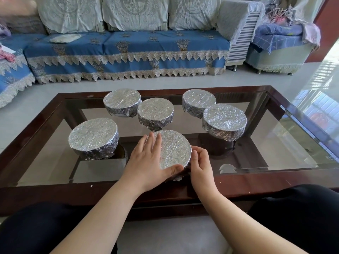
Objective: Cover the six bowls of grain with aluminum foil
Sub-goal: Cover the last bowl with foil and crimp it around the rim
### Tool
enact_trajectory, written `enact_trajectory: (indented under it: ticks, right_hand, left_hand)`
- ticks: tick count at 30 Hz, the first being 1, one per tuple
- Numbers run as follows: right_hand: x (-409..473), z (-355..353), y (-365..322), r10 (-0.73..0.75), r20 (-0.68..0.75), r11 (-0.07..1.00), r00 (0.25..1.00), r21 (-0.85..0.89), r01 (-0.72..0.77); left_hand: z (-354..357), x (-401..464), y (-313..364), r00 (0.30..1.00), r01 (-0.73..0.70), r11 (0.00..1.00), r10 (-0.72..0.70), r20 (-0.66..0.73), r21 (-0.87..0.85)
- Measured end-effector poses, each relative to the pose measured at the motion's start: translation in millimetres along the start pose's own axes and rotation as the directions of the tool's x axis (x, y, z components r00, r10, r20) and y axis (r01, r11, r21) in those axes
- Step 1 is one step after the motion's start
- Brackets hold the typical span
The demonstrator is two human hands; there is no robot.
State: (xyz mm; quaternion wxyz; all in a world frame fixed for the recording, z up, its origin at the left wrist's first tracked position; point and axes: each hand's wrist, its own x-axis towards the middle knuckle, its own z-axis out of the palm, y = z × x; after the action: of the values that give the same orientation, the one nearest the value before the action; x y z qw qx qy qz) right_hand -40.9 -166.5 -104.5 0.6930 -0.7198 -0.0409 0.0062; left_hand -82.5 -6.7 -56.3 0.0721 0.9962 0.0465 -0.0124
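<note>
The nearest bowl (174, 149) sits at the front of the glass surface (275, 136), five other foil-covered bowls behind it. The left hand (148, 158) lies flat on top, steadying it, while the right hand (200, 162), fingers curled, apparently crimps foil against the rim.

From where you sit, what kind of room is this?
Most likely a home living room: a long sofa with blue covers and lace cushions faces a glass-topped coffee table, with an armchair piled with cloth beside it.
</note>
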Motion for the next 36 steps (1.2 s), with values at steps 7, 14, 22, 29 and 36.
enact_trajectory:
  ticks: [7,14,22,29,36]
  right_hand:
    - [13.1,-3.4,5.5,0.064,-0.015,0.995,0.998,-0.072,-0.064]
    - [19.6,-2.2,4.1,0.135,-0.048,0.991,0.990,-0.002,-0.136]
    - [28.3,1.0,3.9,0.267,-0.055,0.960,0.962,0.099,-0.260]
    - [37.5,2.7,-4.9,0.003,-0.094,0.998,0.996,-0.058,-0.008]
    - [25.6,-6.1,-15.6,0.028,-0.070,1.000,0.997,0.007,-0.027]
  left_hand:
    - [2.0,-1.3,1.3,0.999,0.006,1.000,-0.007,-0.049,-0.010]
    - [2.5,-0.5,1.3,0.998,0.016,0.999,-0.019,-0.067,-0.050]
    - [3.5,1.5,0.1,0.996,0.026,0.995,-0.034,-0.083,-0.097]
    - [3.5,0.3,6.6,0.991,0.065,0.989,-0.080,-0.110,-0.132]
    - [6.5,-1.4,16.9,0.975,0.161,0.979,-0.177,-0.132,-0.123]
